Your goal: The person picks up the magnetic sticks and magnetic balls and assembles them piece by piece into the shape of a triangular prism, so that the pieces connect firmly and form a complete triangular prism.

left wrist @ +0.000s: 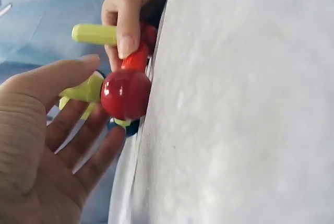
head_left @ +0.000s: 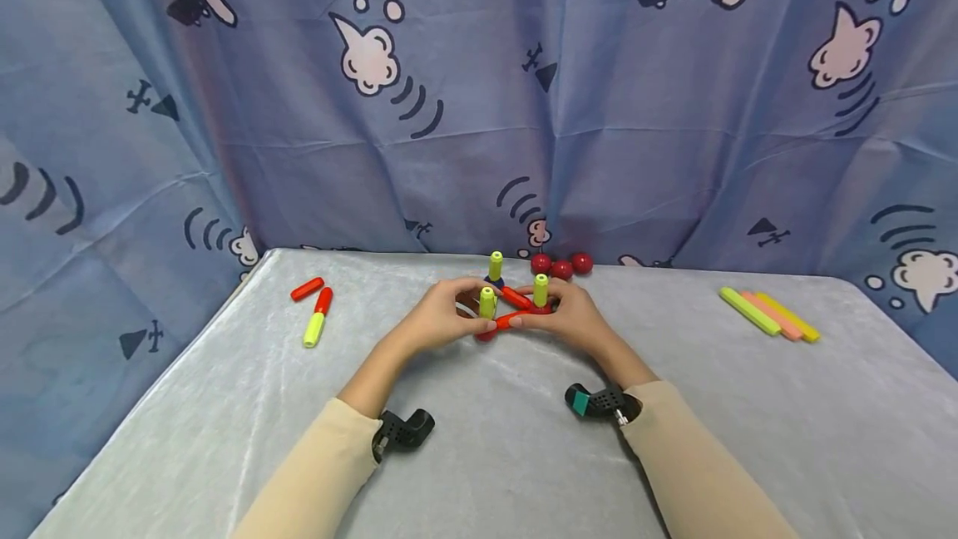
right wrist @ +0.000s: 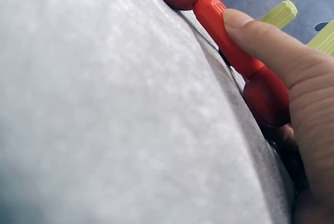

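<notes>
A magnetic stick-and-ball frame stands mid-table between both hands. Red sticks link its balls, and several yellow-green sticks stand upright on them. My left hand curls round the left corner, thumb at the upright stick on the front red ball, other fingers spread behind. With its thumb along the front red stick, my right hand grips the right corner at another red ball. A dark blue ball sits at the back corner. Fingers hide part of the frame.
Loose red balls lie behind the frame near the curtain. At left lie a red stick and a joined red and yellow-green pair. Green, orange and yellow sticks lie side by side at right.
</notes>
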`<state>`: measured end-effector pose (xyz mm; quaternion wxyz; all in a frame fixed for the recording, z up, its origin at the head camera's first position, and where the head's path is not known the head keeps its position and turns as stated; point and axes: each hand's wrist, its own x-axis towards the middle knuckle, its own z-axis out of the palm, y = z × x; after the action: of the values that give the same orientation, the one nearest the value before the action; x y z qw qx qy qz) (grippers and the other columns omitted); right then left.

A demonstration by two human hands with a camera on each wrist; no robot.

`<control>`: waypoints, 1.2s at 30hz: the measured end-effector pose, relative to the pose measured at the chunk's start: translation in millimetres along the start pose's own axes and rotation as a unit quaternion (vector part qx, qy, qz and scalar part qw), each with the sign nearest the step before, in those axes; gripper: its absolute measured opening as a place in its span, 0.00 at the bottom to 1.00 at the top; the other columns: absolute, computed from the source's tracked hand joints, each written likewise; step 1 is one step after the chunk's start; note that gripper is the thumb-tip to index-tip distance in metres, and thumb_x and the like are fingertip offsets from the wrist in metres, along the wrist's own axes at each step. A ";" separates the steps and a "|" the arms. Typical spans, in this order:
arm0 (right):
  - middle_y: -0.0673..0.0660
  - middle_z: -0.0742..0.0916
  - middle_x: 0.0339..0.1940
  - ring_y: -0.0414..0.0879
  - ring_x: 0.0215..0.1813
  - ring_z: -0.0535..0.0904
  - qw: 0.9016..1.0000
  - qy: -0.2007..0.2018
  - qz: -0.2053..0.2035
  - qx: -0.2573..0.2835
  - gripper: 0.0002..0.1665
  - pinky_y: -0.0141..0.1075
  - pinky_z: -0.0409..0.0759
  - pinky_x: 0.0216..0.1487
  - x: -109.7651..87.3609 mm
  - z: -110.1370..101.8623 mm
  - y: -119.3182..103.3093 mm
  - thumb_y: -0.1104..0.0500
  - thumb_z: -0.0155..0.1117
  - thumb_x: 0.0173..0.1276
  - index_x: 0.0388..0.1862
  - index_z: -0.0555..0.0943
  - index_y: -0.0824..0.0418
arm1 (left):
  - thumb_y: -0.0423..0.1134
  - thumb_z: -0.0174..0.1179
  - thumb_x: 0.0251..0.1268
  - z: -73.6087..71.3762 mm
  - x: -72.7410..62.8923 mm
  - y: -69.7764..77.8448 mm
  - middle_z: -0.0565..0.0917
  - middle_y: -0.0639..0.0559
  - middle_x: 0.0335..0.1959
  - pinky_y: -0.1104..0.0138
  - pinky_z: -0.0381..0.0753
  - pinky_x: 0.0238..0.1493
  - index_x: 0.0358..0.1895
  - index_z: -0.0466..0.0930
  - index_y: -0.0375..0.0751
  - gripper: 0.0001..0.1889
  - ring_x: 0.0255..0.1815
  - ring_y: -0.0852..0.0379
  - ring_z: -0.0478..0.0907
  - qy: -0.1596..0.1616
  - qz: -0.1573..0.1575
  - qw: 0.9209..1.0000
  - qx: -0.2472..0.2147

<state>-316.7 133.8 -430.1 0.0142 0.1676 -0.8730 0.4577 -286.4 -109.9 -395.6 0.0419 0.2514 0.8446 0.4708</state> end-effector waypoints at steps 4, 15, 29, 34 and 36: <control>0.51 0.89 0.51 0.46 0.51 0.81 1.000 -0.003 -0.006 -0.005 0.31 0.39 0.78 0.53 -0.3 -0.8 0.5 0.44 0.85 0.49 0.53 0.88 0.49 | 0.34 0.74 0.56 -4.4 -1.9 -10.8 0.86 0.44 0.48 0.65 0.85 0.52 0.56 0.82 0.37 0.23 0.47 0.55 0.84 -0.031 0.000 0.999 -0.024; 0.52 0.90 0.48 0.45 0.51 0.80 0.997 -0.064 -0.031 0.001 0.29 0.40 0.77 0.57 -1.3 -4.7 -6.2 0.51 0.85 0.49 0.53 0.89 0.52 | 0.43 0.60 0.74 -5.8 1.9 -29.3 0.84 0.40 0.58 0.59 0.87 0.51 0.61 0.80 0.37 0.19 0.52 0.48 0.85 0.114 -0.067 0.988 -0.076; 0.51 0.92 0.43 0.44 0.48 0.79 0.992 -0.114 -0.046 0.021 0.30 0.38 0.77 0.55 -3.6 -2.1 -7.7 0.53 0.85 0.49 0.53 0.89 0.54 | 0.41 0.68 0.66 12.8 6.6 -22.7 0.89 0.44 0.50 0.58 0.86 0.54 0.53 0.87 0.40 0.15 0.49 0.50 0.88 0.171 -0.066 0.983 0.016; 0.51 0.92 0.44 0.44 0.50 0.80 0.993 -0.109 -0.034 0.023 0.31 0.40 0.78 0.57 -4.5 -2.3 -7.8 0.51 0.86 0.49 0.54 0.89 0.54 | 0.40 0.69 0.65 13.8 7.1 -24.9 0.89 0.44 0.51 0.58 0.86 0.53 0.53 0.86 0.40 0.15 0.48 0.49 0.88 0.172 -0.063 0.983 0.021; 0.52 0.91 0.43 0.45 0.48 0.80 0.993 -0.112 -0.030 0.025 0.31 0.39 0.78 0.55 -5.1 -3.3 -7.2 0.52 0.85 0.50 0.56 0.88 0.54 | 0.40 0.69 0.65 14.3 6.9 -26.1 0.89 0.44 0.51 0.58 0.86 0.53 0.54 0.86 0.41 0.16 0.48 0.49 0.88 0.169 -0.064 0.983 0.023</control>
<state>-310.2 134.1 -423.3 -0.0744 0.2441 -0.8518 0.4574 -298.0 -106.9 -423.7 -0.0768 0.1145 0.8644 0.4835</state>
